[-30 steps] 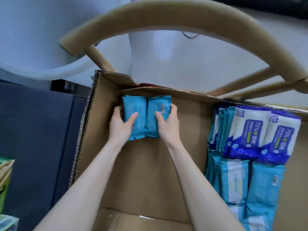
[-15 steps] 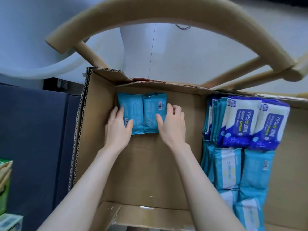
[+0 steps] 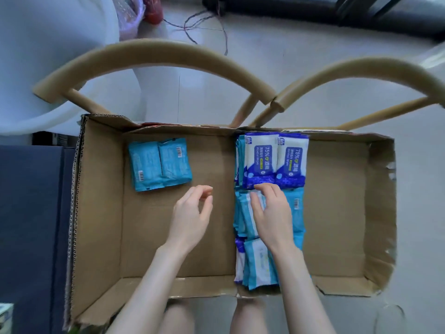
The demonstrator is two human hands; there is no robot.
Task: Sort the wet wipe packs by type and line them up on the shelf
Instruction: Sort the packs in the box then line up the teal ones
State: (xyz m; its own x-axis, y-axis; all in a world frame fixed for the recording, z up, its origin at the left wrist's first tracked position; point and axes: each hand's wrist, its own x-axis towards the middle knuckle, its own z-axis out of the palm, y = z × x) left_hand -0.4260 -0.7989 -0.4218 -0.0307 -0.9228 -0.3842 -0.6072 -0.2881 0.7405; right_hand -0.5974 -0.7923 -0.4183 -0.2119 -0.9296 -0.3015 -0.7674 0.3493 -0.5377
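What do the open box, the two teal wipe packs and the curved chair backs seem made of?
Open box: matte brown corrugated cardboard; fluting shows along its left edge. Two teal wipe packs: soft plastic film, slightly glossy, with crimped end seals and barcodes. Curved chair backs: probably wood, matte tan; no grain visible, so uncertain.

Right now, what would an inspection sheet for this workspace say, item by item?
Surface: open cardboard box holding the packs.
Job's things: two teal packs side by side far left; two 75% alcohol wipe packs mid-box; teal-and-white packs stacked nearer.
Clutter: plastic bag on the floor.
Hands: left hand loosely curled, holding nothing; right hand resting on the teal-and-white packs.
Cables: thin wires on the floor beyond.
Surroundings: two wooden chair backs; dark blue surface at left.
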